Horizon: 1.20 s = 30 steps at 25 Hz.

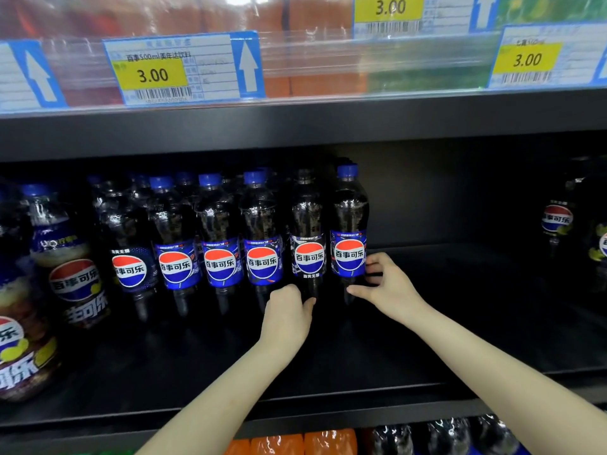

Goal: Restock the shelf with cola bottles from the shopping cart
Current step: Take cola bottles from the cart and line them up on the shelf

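A row of cola bottles stands upright on the black shelf (460,290). My left hand (287,310) grips the lower part of a black-capped cola bottle (308,231). Beside it on the right stands a blue-capped cola bottle (348,224); my right hand (384,284) curls around its lower right side, thumb under the label and fingers at the label's edge. More blue-capped bottles (216,244) fill the row to the left. The shopping cart is out of view.
Larger cola bottles (69,257) stand at the far left. Another cola bottle (556,221) stands deep at the right, with dark bare shelf between it and my hands. Price tags (170,70) hang on the shelf above. Orange and dark bottles (328,441) sit below.
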Available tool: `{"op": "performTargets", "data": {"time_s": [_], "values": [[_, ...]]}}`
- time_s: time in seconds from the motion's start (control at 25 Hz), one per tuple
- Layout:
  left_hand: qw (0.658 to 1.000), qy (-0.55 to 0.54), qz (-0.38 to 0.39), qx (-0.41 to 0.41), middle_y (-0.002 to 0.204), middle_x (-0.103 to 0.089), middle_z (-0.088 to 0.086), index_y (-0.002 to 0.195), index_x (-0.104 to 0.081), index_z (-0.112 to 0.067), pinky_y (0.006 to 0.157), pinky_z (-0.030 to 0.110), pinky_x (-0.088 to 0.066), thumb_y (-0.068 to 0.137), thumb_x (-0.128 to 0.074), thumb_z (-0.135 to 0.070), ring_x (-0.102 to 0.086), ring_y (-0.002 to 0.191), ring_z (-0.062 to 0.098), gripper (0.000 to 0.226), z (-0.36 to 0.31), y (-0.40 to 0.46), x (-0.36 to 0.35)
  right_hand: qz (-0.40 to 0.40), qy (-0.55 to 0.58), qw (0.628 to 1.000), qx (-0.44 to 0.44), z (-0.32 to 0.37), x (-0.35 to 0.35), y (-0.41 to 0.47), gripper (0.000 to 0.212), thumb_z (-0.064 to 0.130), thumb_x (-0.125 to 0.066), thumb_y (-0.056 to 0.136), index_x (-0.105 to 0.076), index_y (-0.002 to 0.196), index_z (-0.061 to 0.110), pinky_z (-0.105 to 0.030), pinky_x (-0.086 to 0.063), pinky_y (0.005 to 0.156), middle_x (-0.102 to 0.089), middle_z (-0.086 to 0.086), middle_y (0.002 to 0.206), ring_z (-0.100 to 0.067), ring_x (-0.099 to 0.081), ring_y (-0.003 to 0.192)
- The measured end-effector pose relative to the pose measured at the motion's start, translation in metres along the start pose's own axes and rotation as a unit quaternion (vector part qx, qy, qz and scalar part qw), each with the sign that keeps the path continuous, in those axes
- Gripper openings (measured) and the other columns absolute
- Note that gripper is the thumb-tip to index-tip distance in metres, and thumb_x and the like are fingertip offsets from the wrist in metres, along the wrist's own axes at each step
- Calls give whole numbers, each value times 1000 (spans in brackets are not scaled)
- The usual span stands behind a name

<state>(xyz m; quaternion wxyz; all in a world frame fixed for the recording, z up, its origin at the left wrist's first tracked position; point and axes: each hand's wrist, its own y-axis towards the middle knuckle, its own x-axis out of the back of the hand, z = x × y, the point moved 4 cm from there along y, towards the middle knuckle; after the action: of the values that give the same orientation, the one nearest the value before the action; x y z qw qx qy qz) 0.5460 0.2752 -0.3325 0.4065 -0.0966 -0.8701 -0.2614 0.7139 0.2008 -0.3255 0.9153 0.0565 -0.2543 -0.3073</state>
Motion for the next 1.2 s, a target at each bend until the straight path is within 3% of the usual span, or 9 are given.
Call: {"op": "performTargets", "data": {"time_s": [0.24,0.36,0.48,0.56,0.72,0.88,1.04,1.2], "values": [[1000,-22,1,16,92,-64,16,89,-57,2,68,30,-43,91,-61,-25,-62,88,32,27,-2,-1,1,-7,-1,1000,0,0,-3,-3,53,10,-79,74,-47,117,13,-25,-44,87,-55,-3,119,-13,-53,104],[990,-113,24,76,91,-61,12,92,-57,1,67,26,-39,88,-64,-29,-57,81,23,31,-3,-2,1,-21,-16,1000,-4,1,-2,-7,53,11,-78,75,-49,120,11,-24,-44,88,-57,-6,124,-14,-55,107],[955,-245,78,146,102,-57,3,106,-53,-2,74,27,-42,87,-65,-32,-53,88,17,37,-7,-7,2,-28,-62,997,-21,9,0,-12,54,17,-77,78,-53,125,9,-27,-46,92,-59,-8,126,-20,-58,113],[950,-249,117,145,113,-54,5,121,-45,-1,80,25,-41,87,-65,-28,-53,100,19,48,-10,-15,8,-16,-163,985,-48,19,3,-18,52,27,-71,82,-54,129,12,-32,-48,93,-60,-7,126,-23,-58,114],[969,-117,203,76,128,-55,10,134,-43,-3,89,22,-42,89,-63,-27,-54,118,24,55,-4,-25,46,51,-310,948,-57,60,4,-43,40,33,-59,89,-55,126,17,-33,-46,87,-61,-2,123,-23,-58,112],[970,15,242,14,115,-65,9,119,-58,-9,85,25,-47,87,-61,-33,-61,105,23,40,14,-36,119,119,-348,930,26,135,-16,-80,43,33,-53,92,-50,133,23,-33,-45,95,-58,5,130,-17,-54,120],[975,115,187,-30,123,-59,4,127,-53,-18,93,36,-47,90,-55,-38,-57,112,24,42,21,-58,213,121,-371,912,128,224,-41,-120,39,37,-47,95,-50,132,26,-33,-43,93,-58,9,130,-15,-53,121],[971,202,106,-68,123,-56,3,126,-50,-18,89,38,-48,94,-48,-37,-56,113,24,37,41,-103,310,129,-379,892,211,306,-72,-171,39,39,-43,97,-49,132,25,-34,-45,88,-59,5,128,-19,-54,119]]}}
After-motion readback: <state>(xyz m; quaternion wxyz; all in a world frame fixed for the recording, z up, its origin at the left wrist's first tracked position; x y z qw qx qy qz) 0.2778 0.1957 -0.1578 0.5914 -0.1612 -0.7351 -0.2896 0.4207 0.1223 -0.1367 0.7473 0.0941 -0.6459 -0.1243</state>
